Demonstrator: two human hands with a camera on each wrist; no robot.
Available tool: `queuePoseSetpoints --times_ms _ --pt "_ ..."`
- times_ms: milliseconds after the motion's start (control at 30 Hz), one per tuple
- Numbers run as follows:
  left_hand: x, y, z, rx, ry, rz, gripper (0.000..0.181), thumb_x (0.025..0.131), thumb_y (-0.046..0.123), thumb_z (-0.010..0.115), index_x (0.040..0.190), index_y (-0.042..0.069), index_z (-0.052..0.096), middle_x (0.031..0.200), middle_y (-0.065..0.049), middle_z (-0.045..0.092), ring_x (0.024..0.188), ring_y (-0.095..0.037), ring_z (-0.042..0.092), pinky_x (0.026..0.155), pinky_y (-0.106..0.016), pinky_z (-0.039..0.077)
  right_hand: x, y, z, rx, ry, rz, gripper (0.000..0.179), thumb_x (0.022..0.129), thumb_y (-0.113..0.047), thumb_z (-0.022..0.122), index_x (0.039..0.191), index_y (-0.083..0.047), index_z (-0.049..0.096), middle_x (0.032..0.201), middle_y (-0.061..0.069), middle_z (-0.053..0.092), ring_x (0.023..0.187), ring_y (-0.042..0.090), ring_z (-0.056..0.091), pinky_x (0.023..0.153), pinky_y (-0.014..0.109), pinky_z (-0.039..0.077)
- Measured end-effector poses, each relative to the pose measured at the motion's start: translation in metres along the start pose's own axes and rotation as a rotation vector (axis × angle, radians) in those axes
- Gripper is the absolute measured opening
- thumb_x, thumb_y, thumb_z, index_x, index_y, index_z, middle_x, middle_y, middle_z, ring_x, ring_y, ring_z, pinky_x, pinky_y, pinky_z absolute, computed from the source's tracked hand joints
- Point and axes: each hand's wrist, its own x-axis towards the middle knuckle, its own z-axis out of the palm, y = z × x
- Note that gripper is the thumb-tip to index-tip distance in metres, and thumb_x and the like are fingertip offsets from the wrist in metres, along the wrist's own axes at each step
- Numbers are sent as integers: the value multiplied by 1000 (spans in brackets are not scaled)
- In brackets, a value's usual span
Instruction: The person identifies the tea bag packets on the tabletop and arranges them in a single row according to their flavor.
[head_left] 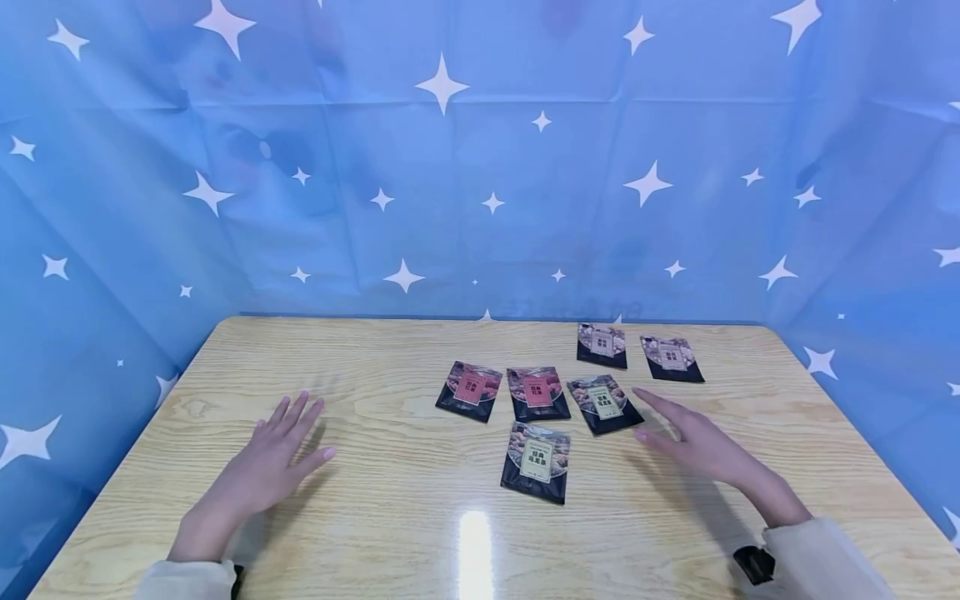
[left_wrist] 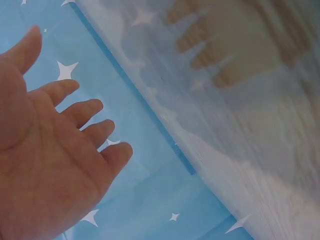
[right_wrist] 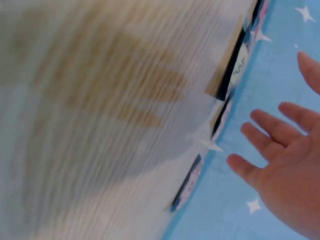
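Note:
My left hand (head_left: 262, 467) hovers over the left part of the table, its fingers spread and nothing in them. In the left wrist view the palm of that hand (left_wrist: 55, 150) shows bare. On the other side my right hand (head_left: 705, 446) is held above the table with fingers extended, also holding nothing. Its fingertips overlap the edge of a black packet with a pale green label (head_left: 604, 403). A second pale-green-labelled packet (head_left: 536, 461) lies nearer the front. Behind it are two red-labelled packets, one on the left (head_left: 469, 390) and one beside it (head_left: 538, 392).
Two packets with pinkish-purple labels lie toward the back right, one near the far edge (head_left: 602, 345) and one farther right (head_left: 672, 358). The wood-grain table (head_left: 375, 517) ends against a blue star-patterned curtain (head_left: 480, 233). A bright reflection marks the front middle.

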Motion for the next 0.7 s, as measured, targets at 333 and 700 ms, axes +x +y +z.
queuePoseSetpoints --times_ms 333,700 --pt "2 -5 -2 -78 -12 29 75 90 41 54 143 -3 23 146 -28 11 133 -45 5 99 -65 11 25 8 7 132 -66 12 56 93 -25 55 137 3 35 136 25 38 123 45 34 91 60 34" --pt "17 5 -2 -74 -19 35 73 91 42 53 143 -1 25 146 -25 17 133 -43 10 97 -65 19 42 10 14 189 -109 -11 51 93 -12 54 137 6 34 134 27 40 121 44 37 92 57 36"
